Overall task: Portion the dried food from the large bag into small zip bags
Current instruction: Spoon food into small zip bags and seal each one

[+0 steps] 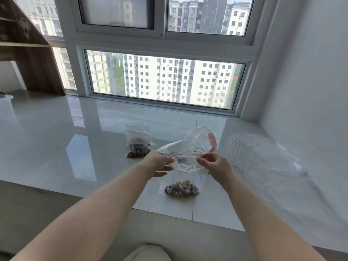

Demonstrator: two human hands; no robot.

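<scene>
I hold a small clear zip bag (183,178) up over the white sill, its mouth stretched between both hands. My left hand (157,163) pinches the left end of the rim and my right hand (214,167) pinches the right end. Mixed brown and pale dried food (181,188) sits in the bag's bottom. Behind the bag lies the large, crumpled clear bag (194,143) with a red strip. A filled small zip bag (138,146) of dried food lies further back on the left.
A ribbed clear glass cup (240,153) stands just right of my right hand. Flat clear plastic bags (278,166) lie spread beside it toward the wall. The window is behind, a wooden shelf (32,53) at far left, and the sill's front edge below my forearms.
</scene>
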